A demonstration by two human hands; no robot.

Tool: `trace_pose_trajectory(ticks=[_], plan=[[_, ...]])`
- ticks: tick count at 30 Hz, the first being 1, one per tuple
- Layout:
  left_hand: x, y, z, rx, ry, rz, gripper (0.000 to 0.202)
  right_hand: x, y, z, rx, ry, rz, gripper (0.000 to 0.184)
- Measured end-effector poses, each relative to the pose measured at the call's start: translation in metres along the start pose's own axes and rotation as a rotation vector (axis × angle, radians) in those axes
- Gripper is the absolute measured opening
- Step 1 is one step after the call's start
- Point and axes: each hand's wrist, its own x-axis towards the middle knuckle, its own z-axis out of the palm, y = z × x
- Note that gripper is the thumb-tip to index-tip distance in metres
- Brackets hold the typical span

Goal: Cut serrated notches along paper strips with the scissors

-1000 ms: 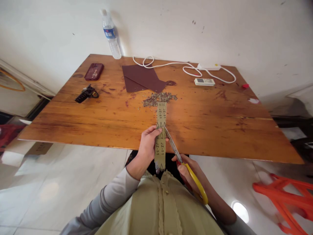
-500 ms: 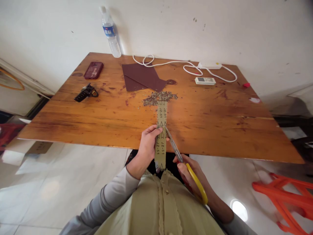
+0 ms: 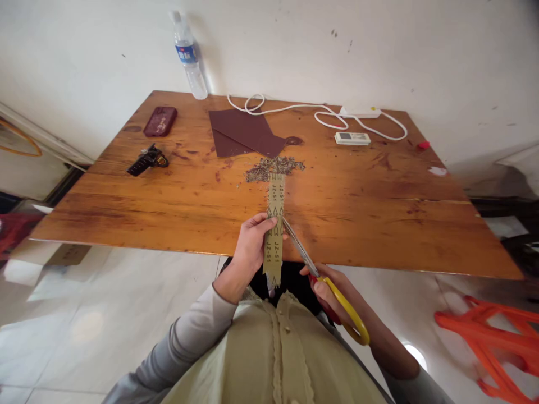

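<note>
My left hand (image 3: 251, 244) pinches a long khaki strip (image 3: 273, 252) printed "JZ-51" with arrow marks; it looks like sandpaper backing. Small notches run along its edges. My right hand (image 3: 332, 286) grips scissors (image 3: 301, 245) with one yellow and one red handle. The blade tips meet the strip's right edge, close to my left fingertips. Beyond the strip's far end lies a heap of small shredded clippings (image 3: 275, 166) on the wooden table (image 3: 370, 207).
Two dark maroon sheets (image 3: 242, 132) overlap behind the clippings. A bottle (image 3: 190, 62), a phone (image 3: 160, 121) and a black hair claw (image 3: 148, 160) sit left. Back right are a white cable (image 3: 295, 106) and a remote (image 3: 352, 138). An orange stool (image 3: 488, 336) stands right.
The strip and my left hand have shifted slightly left. My right hand has moved a little right, its scissor handles swinging outward and further apart. The blade tips stay at the strip's edge.
</note>
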Motion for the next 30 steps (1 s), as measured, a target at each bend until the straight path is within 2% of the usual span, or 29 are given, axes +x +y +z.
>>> trace_pose_trajectory(ticks=[3,8,14,21,30], plan=[[0.002,0.001,-0.002,0.006,-0.009,0.003,0.028,0.000,0.004,-0.005,0.004,-0.018,0.033,0.034],[0.002,0.003,-0.002,0.019,-0.028,-0.004,0.027,0.003,0.011,-0.012,-0.098,0.056,-0.036,0.044],[0.000,0.005,-0.002,0.021,-0.021,-0.012,0.029,0.005,0.017,-0.012,-0.078,0.047,-0.011,0.041],[0.000,0.007,-0.002,0.035,-0.038,-0.018,0.027,0.003,0.008,-0.010,-0.079,0.066,0.035,0.033],[0.000,0.006,-0.004,0.050,-0.047,-0.022,0.026,0.001,0.004,-0.009,-0.071,0.052,0.010,0.035]])
